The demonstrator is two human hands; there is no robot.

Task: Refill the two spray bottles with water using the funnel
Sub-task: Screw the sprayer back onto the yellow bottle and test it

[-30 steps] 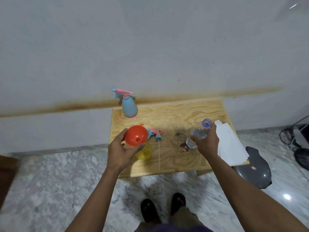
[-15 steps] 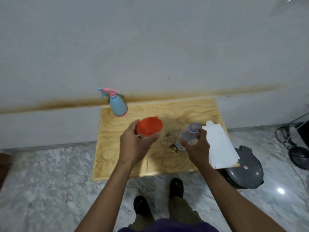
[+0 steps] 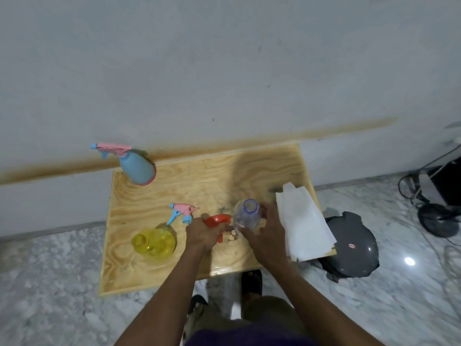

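We observe the left hand [image 3: 203, 233] gripping the orange funnel [image 3: 216, 219]; its fingers are curled round the funnel, which shows just beyond the knuckles with part of its body hidden by the hand. The right hand [image 3: 268, 232] grips the clear water bottle [image 3: 245, 216]; its fingers wrap the bottle body, and the open mouth stands beyond the fingertips, tilted toward the wall. Funnel and water bottle lie just beside each other, between the two hands; we cannot tell whether they touch.

The yellow spray bottle [image 3: 154, 242] stands uncapped on the desk [image 3: 199, 181], near the left hand's fingers on their left side, apart from them. Its pink-and-blue sprayer head [image 3: 183, 213] lies on the desk just beyond the yellow spray bottle, to the left of the funnel. The blue spray bottle [image 3: 136, 167], sprayer head fitted, stands at the far left corner of the desk, well apart from both hands.

White paper [image 3: 303, 223] lies just to the right of the right hand's fingers, overhanging the desk edge. A dark grey lid-like object [image 3: 351, 248] rests on the marble floor [image 3: 50, 283] beyond the paper.
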